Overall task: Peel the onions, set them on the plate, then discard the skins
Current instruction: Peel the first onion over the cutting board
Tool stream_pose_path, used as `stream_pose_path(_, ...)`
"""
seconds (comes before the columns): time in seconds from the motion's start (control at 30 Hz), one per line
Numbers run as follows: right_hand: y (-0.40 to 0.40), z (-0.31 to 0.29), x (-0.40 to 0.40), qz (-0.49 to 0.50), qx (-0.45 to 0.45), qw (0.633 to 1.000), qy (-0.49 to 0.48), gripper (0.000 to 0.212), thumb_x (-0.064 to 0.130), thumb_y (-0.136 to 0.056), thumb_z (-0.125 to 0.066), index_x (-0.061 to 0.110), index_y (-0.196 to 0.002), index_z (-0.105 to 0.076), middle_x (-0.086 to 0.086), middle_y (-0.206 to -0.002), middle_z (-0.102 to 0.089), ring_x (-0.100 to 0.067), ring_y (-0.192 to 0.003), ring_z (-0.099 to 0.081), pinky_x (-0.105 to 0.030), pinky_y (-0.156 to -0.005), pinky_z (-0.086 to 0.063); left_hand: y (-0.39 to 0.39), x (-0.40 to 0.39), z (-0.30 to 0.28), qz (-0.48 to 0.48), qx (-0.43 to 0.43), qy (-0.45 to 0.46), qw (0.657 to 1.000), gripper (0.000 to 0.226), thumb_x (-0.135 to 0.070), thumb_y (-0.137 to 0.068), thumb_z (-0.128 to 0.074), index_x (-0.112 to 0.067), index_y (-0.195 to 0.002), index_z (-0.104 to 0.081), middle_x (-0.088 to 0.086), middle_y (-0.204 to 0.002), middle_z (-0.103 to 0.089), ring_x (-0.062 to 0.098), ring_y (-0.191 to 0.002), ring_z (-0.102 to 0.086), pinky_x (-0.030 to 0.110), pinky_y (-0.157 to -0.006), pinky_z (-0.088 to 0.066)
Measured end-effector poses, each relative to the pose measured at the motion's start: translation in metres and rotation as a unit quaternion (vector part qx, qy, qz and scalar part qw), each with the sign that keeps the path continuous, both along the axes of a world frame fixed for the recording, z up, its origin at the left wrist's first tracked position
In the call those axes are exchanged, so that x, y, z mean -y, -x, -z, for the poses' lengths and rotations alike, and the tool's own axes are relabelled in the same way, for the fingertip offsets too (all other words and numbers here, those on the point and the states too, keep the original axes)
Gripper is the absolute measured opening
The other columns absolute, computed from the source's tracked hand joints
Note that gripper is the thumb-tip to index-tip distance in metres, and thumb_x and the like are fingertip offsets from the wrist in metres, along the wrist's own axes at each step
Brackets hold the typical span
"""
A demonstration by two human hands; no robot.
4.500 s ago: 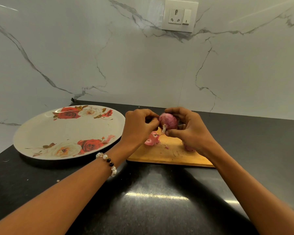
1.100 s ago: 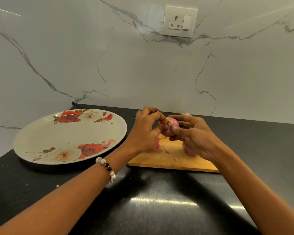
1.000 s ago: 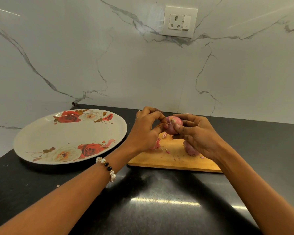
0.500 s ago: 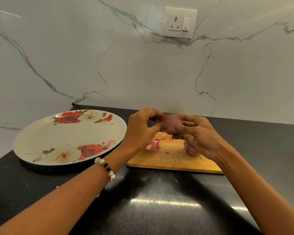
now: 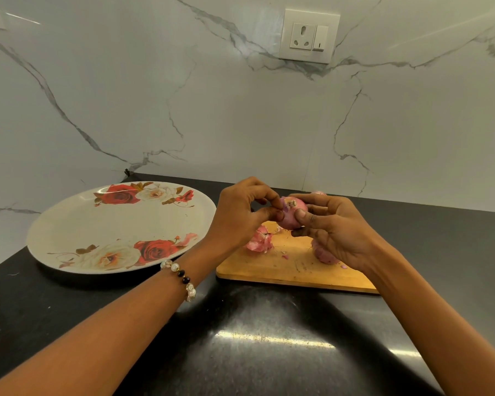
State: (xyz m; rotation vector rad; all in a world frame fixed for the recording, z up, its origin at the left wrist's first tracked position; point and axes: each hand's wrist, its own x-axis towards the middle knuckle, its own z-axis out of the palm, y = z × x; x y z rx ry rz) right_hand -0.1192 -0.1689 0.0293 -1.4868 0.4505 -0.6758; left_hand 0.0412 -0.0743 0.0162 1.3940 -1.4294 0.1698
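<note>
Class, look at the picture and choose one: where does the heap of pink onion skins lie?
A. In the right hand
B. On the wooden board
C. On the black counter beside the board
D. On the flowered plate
B: the skins lie on the board, below the left hand and beside the plate, not on it.

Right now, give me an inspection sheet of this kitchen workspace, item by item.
Surface: black counter, glossy.
Job's things: onion held above the cutting board; second onion on the board; flowered plate holds no onions.
Clutter: pink skins and small flakes on the board.
Grip: left hand pinches at the onion's top; right hand holds it.
Cables: nothing seen.
Surroundings: marble wall, socket.
</note>
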Motion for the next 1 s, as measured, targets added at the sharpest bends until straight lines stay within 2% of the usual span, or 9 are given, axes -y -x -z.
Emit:
stream_pose_path(0.23,0.000,0.000,0.001,0.007,-0.006,1.000,0.001,0.040,0.008,-0.068,-0.068,0.007,-0.108,-0.067,-0.023,-0.114,-0.066,-0.030,-0.094,-0.071,-0.031,-0.069,-0.061,0.002,0.003,0.004,-0.001,0.014,-0.033,0.999,0.011,-0.005,-0.079,-0.074,-0.010,-0.089,-0.072,-0.001,-0.096,-0.059,0.010,-0.090,-0.056,0.003,-0.071,-0.042)
stream_pose_path(0.37,0.002,0.000,0.002,0.005,-0.004,1.000,-0.006,0.040,0.008,-0.068,-0.068,0.007,-0.108,-0.067,-0.023,-0.115,-0.065,-0.031,-0.095,-0.071,-0.032,-0.070,-0.061,0.002,0.006,0.008,-0.006,0.025,-0.055,0.998,0.010,-0.006,-0.084,-0.069,-0.010,-0.093,-0.069,-0.001,-0.103,-0.054,0.015,-0.099,-0.051,0.015,-0.077,-0.044)
stream_pose_path(0.43,0.001,-0.001,0.002,0.008,0.001,1.000,-0.011,0.041,0.008,-0.069,-0.068,0.006,-0.109,-0.066,-0.023,-0.116,-0.065,-0.031,-0.095,-0.071,-0.032,-0.070,-0.061,0.003,0.006,0.009,-0.008,0.022,-0.060,0.998,0.009,-0.006,-0.085,-0.068,-0.010,-0.094,-0.067,-0.003,-0.104,-0.051,0.015,-0.101,-0.048,0.016,-0.078,-0.042)
stream_pose_path(0.63,0.000,-0.001,0.001,0.017,0.013,0.999,-0.037,0.052,0.005,-0.068,-0.071,-0.001,-0.119,-0.062,-0.023,-0.115,-0.066,-0.033,-0.094,-0.072,-0.031,-0.066,-0.061,0.006,0.002,0.005,-0.006,-0.030,-0.014,0.999,0.014,-0.018,-0.082,-0.074,-0.022,-0.094,-0.068,-0.005,-0.103,-0.060,0.007,-0.095,-0.056,0.015,-0.072,-0.048)
stream_pose_path(0.83,-0.005,0.000,-0.005,0.017,0.032,0.998,-0.053,0.056,0.004,-0.066,-0.071,-0.002,-0.120,-0.059,-0.023,-0.110,-0.066,-0.036,-0.087,-0.073,-0.035,-0.068,-0.062,0.011,0.000,0.003,-0.027,-0.070,0.026,0.997,0.017,-0.014,-0.078,-0.076,-0.012,-0.095,-0.075,-0.002,-0.094,-0.071,0.001,-0.080,-0.063,0.009,-0.074,-0.050)
stream_pose_path(1.0,-0.005,0.000,-0.008,0.010,0.045,0.997,-0.064,0.046,0.004,-0.067,-0.069,-0.001,-0.113,-0.064,-0.024,-0.113,-0.063,-0.033,-0.087,-0.073,-0.038,-0.070,-0.062,0.011,0.000,0.003,-0.039,-0.064,0.051,0.996,0.015,-0.013,-0.077,-0.077,-0.008,-0.092,-0.076,-0.004,-0.091,-0.070,-0.001,-0.077,-0.062,0.005,-0.074,-0.048)
